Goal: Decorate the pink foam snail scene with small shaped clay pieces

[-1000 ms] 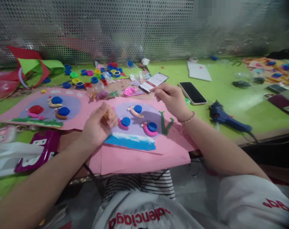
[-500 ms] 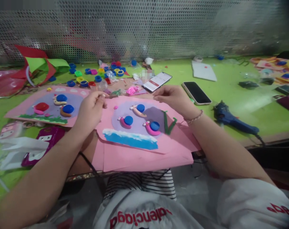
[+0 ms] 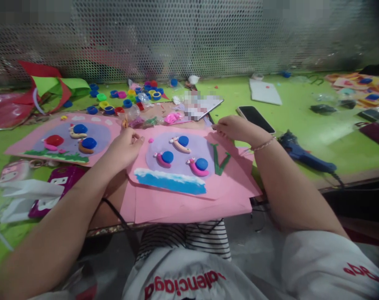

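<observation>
In front of me lies a pink craft sheet (image 3: 217,182), with a lilac oval, a blue-and-white strip and green V-shaped strips. On the oval sit three snail figures, among them a pink snail (image 3: 198,166) with a blue bottle-cap shell. My left hand (image 3: 126,146) is by the sheet's upper left edge, fingers curled and thumb tip out; what it holds, if anything, is hidden. My right hand (image 3: 234,128) is closed in a pinch by the upper right edge, with a small dark bit at the fingertips. Under the sheet lies larger pink paper (image 3: 192,210).
To the left lies a second snail picture (image 3: 17,143), above a purple case (image 3: 69,179). Bottle caps (image 3: 109,110) are scattered behind. A phone (image 3: 208,107), a dark-screened phone (image 3: 256,118) and a blue glue gun (image 3: 308,156) with its cord lie toward the right. A perforated metal panel (image 3: 189,46) backs the table.
My right hand has moved slightly to the right and down, and its shadow has left the oval. My left hand has shifted a little right and down. The snails stay in place.
</observation>
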Tool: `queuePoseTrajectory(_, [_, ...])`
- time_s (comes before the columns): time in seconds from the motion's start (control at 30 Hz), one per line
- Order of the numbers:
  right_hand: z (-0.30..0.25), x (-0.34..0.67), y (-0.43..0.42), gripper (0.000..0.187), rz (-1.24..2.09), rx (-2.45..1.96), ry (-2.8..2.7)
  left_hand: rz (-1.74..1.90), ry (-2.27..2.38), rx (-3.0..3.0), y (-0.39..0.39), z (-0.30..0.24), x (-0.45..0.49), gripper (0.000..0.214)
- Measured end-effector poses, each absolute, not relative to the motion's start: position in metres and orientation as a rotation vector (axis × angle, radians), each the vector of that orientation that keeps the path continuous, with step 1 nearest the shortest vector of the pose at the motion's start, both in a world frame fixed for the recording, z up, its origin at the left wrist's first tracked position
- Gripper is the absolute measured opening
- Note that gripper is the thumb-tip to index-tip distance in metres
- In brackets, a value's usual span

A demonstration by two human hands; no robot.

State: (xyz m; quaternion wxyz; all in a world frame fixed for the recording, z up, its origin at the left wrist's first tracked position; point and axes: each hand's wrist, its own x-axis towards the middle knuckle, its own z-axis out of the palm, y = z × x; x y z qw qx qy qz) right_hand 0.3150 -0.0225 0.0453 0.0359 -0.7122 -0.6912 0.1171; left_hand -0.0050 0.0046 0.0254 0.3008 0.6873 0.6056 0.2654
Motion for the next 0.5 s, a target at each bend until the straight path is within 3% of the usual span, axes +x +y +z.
queuePoseTrajectory(0.2, [0.049,0.314,-0.024,0.028,0.461,-2.217,-2.048,0.518,1.683,2.009,0.001,0.032,-0.003,0.017])
queuePoseTrajectory(0.4, [0.036,0.322,-0.022,0.031,0.15,-2.197,-2.152,0.546,1.674,2.088,0.001,0.031,-0.003,0.013])
queuePoseTrajectory(0.5, [0.029,0.326,-0.021,0.034,0.176,-2.116,-2.131,0.543,1.687,2.068,0.0,0.032,-0.001,0.012])
